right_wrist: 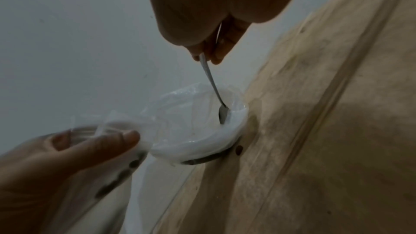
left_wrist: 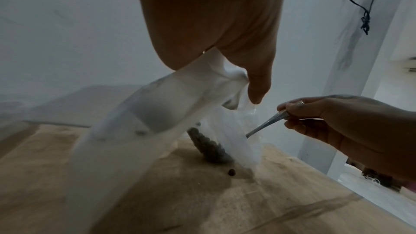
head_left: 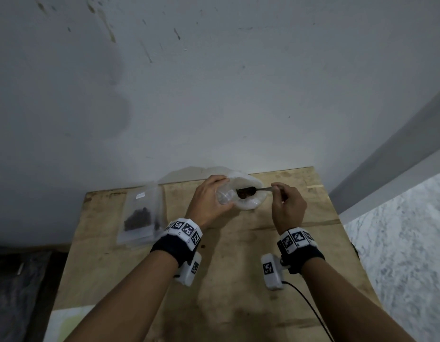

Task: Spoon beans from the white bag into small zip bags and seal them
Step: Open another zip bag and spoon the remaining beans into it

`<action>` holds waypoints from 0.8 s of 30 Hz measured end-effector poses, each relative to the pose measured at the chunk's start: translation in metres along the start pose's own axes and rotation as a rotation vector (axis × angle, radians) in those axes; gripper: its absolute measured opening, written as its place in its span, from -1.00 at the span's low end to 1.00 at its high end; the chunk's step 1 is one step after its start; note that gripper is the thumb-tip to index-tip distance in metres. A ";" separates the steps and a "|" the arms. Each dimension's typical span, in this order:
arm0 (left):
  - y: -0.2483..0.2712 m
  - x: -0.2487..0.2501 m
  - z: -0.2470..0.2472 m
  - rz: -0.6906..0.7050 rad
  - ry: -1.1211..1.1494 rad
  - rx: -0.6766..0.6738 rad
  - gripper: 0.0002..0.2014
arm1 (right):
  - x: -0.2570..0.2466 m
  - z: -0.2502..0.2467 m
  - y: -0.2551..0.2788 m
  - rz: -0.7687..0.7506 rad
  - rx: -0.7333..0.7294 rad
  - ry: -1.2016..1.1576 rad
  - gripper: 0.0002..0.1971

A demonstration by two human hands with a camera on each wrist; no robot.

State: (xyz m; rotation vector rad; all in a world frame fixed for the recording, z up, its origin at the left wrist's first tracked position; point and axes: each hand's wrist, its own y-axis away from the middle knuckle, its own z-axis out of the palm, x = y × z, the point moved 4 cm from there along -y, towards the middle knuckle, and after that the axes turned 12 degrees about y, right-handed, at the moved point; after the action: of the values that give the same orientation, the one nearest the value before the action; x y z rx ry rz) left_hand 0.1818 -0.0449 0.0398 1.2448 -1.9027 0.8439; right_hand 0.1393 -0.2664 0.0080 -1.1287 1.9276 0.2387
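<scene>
My left hand (head_left: pixel 209 201) gripped a clear zip bag (left_wrist: pixel 139 113), its fingers (right_wrist: pixel 108 141) curled round the plastic beside the mouth of the white bag (head_left: pixel 248 203). The white bag stood at the far edge of the worktop (head_left: pixel 238 267), against the wall, with dark beans (head_left: pixel 245 193) showing inside. My right hand (head_left: pixel 288 206) pinched the spoon (right_wrist: pixel 212 81) by its handle, fingers pressed together, the bowl down inside the white bag among the beans. One loose bean (left_wrist: pixel 231 172) lay on the worktop just beside the white bag. To the left lay a filled bag (head_left: pixel 139 214) flat on the worktop, well apart from my hands.
</scene>
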 end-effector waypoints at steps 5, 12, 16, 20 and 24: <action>0.014 -0.010 0.002 -0.035 0.019 -0.010 -0.33 | 0.013 0.006 0.002 0.285 -0.071 -0.031 -0.80; 0.020 -0.007 -0.002 -0.025 0.058 -0.009 -0.28 | 0.039 0.034 0.021 0.661 -0.343 -0.304 -0.85; 0.015 0.002 0.001 0.028 0.041 -0.084 -0.27 | 0.037 0.040 0.029 0.785 -0.469 -0.423 -0.86; 0.011 0.008 0.002 0.042 0.004 -0.151 -0.25 | 0.037 0.047 0.027 0.773 -0.476 -0.399 -0.87; 0.010 0.009 -0.003 0.060 0.020 -0.109 -0.28 | 0.031 0.045 0.022 0.702 -0.425 -0.410 -0.83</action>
State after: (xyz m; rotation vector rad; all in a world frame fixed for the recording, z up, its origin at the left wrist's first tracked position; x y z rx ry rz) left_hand 0.1703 -0.0436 0.0473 1.1147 -1.9515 0.7697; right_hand 0.1416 -0.2490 -0.0485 -0.5370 1.8629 1.2075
